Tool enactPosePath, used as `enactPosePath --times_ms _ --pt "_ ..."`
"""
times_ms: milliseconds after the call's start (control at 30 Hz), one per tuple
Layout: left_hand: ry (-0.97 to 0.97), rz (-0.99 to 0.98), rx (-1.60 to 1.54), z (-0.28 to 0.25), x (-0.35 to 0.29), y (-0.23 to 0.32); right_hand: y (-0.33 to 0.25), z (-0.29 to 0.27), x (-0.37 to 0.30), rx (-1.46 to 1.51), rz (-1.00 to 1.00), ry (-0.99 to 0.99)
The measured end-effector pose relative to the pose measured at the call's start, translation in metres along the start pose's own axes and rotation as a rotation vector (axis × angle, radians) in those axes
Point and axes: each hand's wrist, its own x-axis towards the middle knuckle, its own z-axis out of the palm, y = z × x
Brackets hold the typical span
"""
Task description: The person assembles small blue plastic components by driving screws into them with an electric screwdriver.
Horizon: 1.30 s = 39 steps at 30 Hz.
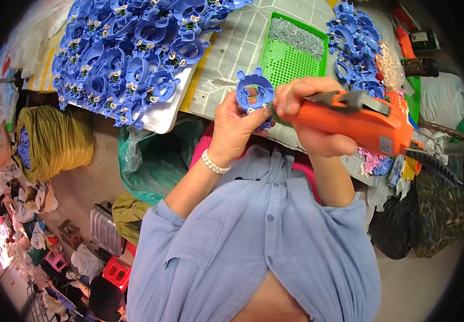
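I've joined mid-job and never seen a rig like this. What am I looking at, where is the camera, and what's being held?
There's no robot: these are a person's bare hands. The single picture comes from a wide fisheye camera worn on the head, looking down, so straight edges bend near the rim. Picture left is the person's left.

The left hand holds a blue ring-shaped part. The right hand grips an orange handheld tool, its front end close to that part.

On the table, a large pile of similar blue parts lies at left, a smaller pile at right. Between them sits a green tray with small silvery pieces.
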Motion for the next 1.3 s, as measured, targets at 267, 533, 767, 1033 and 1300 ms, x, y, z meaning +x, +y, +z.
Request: enactPosePath --times_ms 267,533,767,1033,1300 --pt "0.051 0.031 -0.106 -0.017 0.007 0.011 0.005 -0.023 0.007 -0.028 0.056 0.218" --pt "0.05 0.0 -0.062 -0.018 0.008 0.008 0.047 -0.036 -0.001 -0.071 0.106 0.306" --pt "0.062 -0.016 -0.084 -0.019 0.01 0.01 0.052 -0.036 -0.006 -0.195 0.178 0.305" --pt "0.059 -0.04 -0.083 -0.018 0.009 0.01 0.055 -0.035 -0.006 -0.191 0.169 0.309" --pt "0.01 -0.007 -0.057 -0.02 0.01 0.004 0.056 -0.034 -0.006 -0.108 0.136 0.338"
